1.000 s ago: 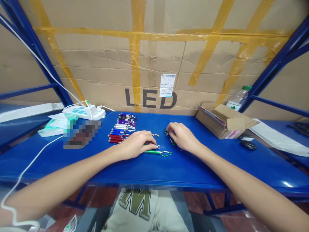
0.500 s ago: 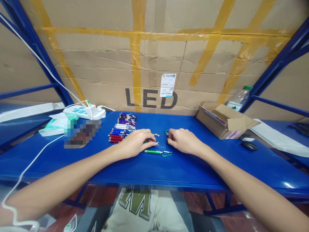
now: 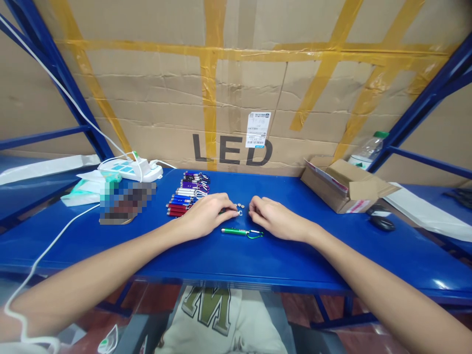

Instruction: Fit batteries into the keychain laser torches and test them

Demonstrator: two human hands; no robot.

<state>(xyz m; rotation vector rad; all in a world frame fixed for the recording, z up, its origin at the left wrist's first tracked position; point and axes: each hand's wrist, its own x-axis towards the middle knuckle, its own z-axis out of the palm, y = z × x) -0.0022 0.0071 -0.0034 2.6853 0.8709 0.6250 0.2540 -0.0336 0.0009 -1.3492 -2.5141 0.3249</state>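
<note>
My left hand [image 3: 208, 215] is closed around a small green penlight, mostly hidden by the fingers; its silvery metal end [image 3: 240, 213] sticks out to the right. Just across from that end, my right hand [image 3: 271, 216] is closed in a pinch. The green carabiner clip it held half a second ago is now hidden behind its fingers. Between and beyond the hands lie several small round button cells [image 3: 240, 205]. Nearer me, another green penlight [image 3: 236, 231] rests on the blue table with a green carabiner [image 3: 255, 235] attached at its right end.
A row of several coloured penlights [image 3: 184, 196] with clips lies left of centre. Farther left are a power strip [image 3: 129, 168], a tissue pack [image 3: 86, 189] and a blurred-out item. An open carton [image 3: 332, 189], a black mouse [image 3: 382, 222] and a bottle [image 3: 368, 150] stand right.
My right hand has moved slightly left, closer to the left hand, and the green carabiner at its fingertips has gone out of sight. The left hand stays nearly in place.
</note>
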